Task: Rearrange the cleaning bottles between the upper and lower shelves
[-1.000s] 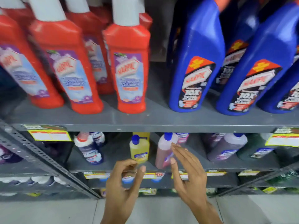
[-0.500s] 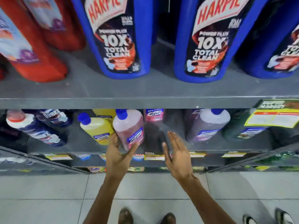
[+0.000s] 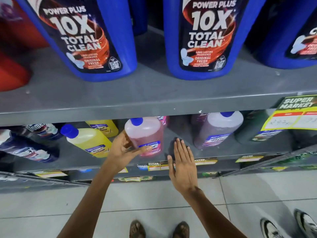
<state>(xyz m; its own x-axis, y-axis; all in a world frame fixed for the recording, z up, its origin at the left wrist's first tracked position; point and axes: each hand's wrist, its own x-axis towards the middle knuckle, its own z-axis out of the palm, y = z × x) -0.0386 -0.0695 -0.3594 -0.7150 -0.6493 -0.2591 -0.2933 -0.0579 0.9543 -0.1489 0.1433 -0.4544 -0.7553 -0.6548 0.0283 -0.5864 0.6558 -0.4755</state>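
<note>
On the lower shelf (image 3: 223, 152) stands a pink bottle (image 3: 145, 131) with a blue cap. My left hand (image 3: 125, 150) wraps its lower left side, with the thumb across the label. My right hand (image 3: 182, 165) is flat with fingers stretched out, just right of the pink bottle and over the shelf's front edge, holding nothing. Left of the pink bottle is a yellow bottle (image 3: 89, 141), and a purple bottle (image 3: 217, 129) stands to its right. Two large blue Harpic bottles (image 3: 85, 36) (image 3: 205, 36) stand on the upper shelf (image 3: 137, 97).
Red bottles (image 3: 12, 74) stand at the upper shelf's left end. Dark Domex bottles (image 3: 25, 150) are at the lower left and a dark green bottle (image 3: 253, 127) at the lower right. A yellow price tag (image 3: 295, 114) hangs from the upper shelf edge. Another person's shoe (image 3: 305, 224) is on the tiled floor.
The view has dropped and moved closer to the shelves. My left hand went from below the pink bottle to around its side. My right hand stayed open beside it.
</note>
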